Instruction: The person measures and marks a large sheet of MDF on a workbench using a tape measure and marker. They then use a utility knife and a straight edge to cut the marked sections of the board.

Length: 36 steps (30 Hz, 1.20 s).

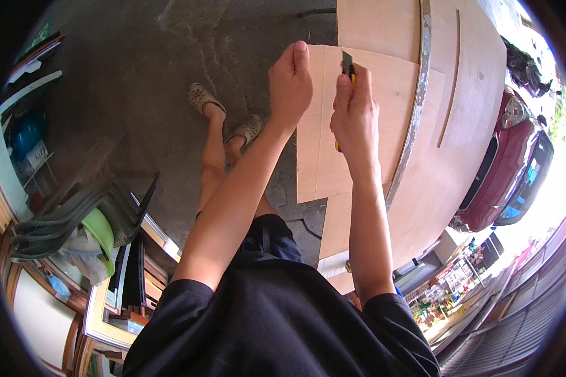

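My right hand (355, 119) is wrapped round a yellow and black utility knife (348, 65), its dark blade out and pointing away from me. The knife is over a thin plywood piece (377, 157), which has a faint line running along its left part. At that piece's far left corner my left hand (290, 87) is closed, thumb laid over curled fingers. Whatever those fingers grip, if anything, is hidden. Larger plywood sheets (446, 182) lie under the piece, and a long, worn narrow strip (415, 107) runs along its right side.
A thin brown strip (450, 81) lies on the far right sheet. Dark grey concrete floor (144, 69) spreads to the left, under my feet in clogs (245, 129). Stacked dark chairs (75, 213) and a green basin (97, 229) stand left. A red car (500, 173) is beyond the boards.
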Each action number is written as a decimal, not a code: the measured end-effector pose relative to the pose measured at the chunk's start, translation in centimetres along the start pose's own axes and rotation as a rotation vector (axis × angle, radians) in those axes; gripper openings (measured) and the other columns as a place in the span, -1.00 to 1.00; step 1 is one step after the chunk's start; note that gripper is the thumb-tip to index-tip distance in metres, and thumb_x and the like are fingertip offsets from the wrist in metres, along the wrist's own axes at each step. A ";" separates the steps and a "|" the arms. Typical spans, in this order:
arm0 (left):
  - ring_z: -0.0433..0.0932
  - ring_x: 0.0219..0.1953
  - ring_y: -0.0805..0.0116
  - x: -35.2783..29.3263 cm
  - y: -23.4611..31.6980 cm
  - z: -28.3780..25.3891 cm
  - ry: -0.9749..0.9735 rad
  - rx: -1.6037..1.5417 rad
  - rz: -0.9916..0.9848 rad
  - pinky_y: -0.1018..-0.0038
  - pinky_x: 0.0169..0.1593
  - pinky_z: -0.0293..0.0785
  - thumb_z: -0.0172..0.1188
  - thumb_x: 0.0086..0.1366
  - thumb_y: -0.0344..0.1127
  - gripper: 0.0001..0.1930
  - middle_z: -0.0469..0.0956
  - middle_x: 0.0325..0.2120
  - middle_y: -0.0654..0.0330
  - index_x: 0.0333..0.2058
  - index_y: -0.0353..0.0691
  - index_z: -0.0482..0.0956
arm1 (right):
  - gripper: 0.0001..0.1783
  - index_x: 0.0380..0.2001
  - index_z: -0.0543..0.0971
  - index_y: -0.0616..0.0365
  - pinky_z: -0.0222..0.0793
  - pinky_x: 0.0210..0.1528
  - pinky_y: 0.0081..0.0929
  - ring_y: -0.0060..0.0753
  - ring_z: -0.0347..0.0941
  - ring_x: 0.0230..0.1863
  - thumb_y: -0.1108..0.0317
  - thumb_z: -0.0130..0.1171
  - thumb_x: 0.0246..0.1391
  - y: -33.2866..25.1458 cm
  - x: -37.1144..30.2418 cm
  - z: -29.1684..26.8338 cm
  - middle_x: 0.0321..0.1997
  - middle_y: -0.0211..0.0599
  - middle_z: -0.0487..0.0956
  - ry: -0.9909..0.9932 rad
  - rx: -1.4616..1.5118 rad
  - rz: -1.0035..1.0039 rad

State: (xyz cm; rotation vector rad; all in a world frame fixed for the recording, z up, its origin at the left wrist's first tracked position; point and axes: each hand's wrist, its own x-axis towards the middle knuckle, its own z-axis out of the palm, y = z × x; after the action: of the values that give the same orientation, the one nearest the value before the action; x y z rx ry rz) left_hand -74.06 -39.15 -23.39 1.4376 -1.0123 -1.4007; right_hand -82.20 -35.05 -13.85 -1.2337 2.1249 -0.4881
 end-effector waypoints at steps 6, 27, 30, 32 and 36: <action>0.37 -0.57 0.14 0.5 -0.3 -0.4 -0.019 -0.010 0.030 0.24 -0.40 0.35 -0.11 0.53 -0.04 -0.54 0.44 -0.60 -0.04 -0.40 -0.34 0.42 | -0.77 -0.19 0.32 0.32 0.45 -0.53 0.09 0.33 0.56 -0.51 0.31 -0.09 0.36 -1.1 2.2 1.7 -0.62 0.23 0.54 -0.018 -0.320 -0.038; 0.22 -0.62 0.43 0.5 -0.6 -0.1 0.078 -0.051 0.026 0.36 -0.50 0.25 0.06 0.47 -0.14 -0.58 0.33 -0.72 0.08 -0.52 -0.35 0.37 | -0.76 -0.23 0.41 0.33 0.51 -0.33 0.07 0.29 0.60 -0.35 0.33 -0.13 0.35 -3.5 2.8 1.5 -0.48 0.26 0.59 -0.107 -0.497 0.069; 0.19 -0.63 0.45 0.7 -1.0 0.1 0.081 -0.063 0.030 0.36 -0.52 0.23 0.08 0.46 -0.16 -0.58 0.31 -0.73 0.09 -0.54 -0.34 0.35 | -0.74 -0.25 0.43 0.34 0.52 -0.28 0.06 0.29 0.61 -0.28 0.34 -0.14 0.35 -3.5 3.2 1.4 -0.41 0.27 0.61 -0.136 -0.503 0.093; 0.18 -0.64 0.44 0.7 -1.0 0.0 0.078 -0.068 0.031 0.36 -0.52 0.21 0.08 0.45 -0.17 -0.58 0.29 -0.74 0.08 -0.54 -0.34 0.35 | -0.73 -0.25 0.45 0.34 0.53 -0.26 0.05 0.28 0.62 -0.25 0.33 -0.13 0.35 -3.4 3.1 1.4 -0.38 0.27 0.62 -0.177 -0.462 0.158; 0.15 -0.65 0.42 0.8 -1.1 0.1 0.099 -0.049 0.095 0.36 -0.53 0.19 0.09 0.45 -0.20 -0.59 0.24 -0.74 0.08 -0.55 -0.34 0.34 | -0.74 -0.27 0.44 0.32 0.52 -0.30 0.08 0.33 0.60 -0.29 0.31 -0.12 0.36 -3.1 1.7 1.1 -0.41 0.30 0.61 -0.186 -0.456 0.154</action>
State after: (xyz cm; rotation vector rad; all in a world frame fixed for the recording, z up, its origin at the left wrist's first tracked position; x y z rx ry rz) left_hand -74.17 -39.57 -24.66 1.3907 -0.9641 -1.2652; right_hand -80.12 -38.06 -13.43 -1.2788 2.2126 0.1861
